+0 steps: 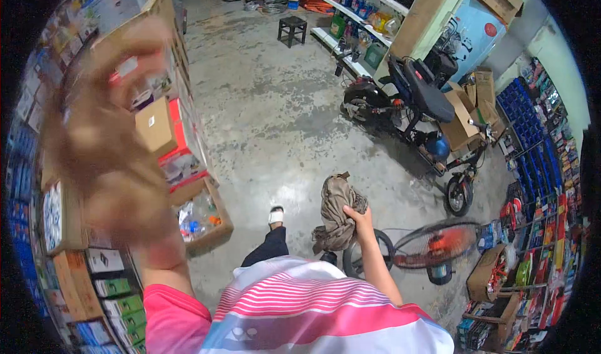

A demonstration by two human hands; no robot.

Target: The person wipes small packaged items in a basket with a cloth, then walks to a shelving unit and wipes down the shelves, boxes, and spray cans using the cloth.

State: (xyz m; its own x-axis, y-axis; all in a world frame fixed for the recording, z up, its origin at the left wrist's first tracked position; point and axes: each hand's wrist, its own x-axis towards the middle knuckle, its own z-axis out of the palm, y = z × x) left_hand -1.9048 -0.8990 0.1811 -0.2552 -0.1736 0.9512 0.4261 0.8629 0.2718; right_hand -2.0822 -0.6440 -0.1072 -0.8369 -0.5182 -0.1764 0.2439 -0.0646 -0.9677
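My right hand (359, 221) is closed on a crumpled grey-brown cloth (338, 205), which hangs in loose folds over the concrete floor. My left hand (119, 147) is raised close to the camera on the left side and strongly smeared by motion. Its fingers look bent, but whether they hold anything cannot be made out. Behind and beside that hand stand stacked boxes, among them a brown carton (156, 127) on a red and white box (188, 142). Just below is an open cardboard box (220, 229) with small plastic-wrapped items.
A fan (438, 244) with a red centre stands right of my right hand. An electric bike (426, 97) is parked beyond it. Shelves of small goods (544, 254) line the right side. A dark stool (292, 31) stands farther back on the concrete floor (269, 103).
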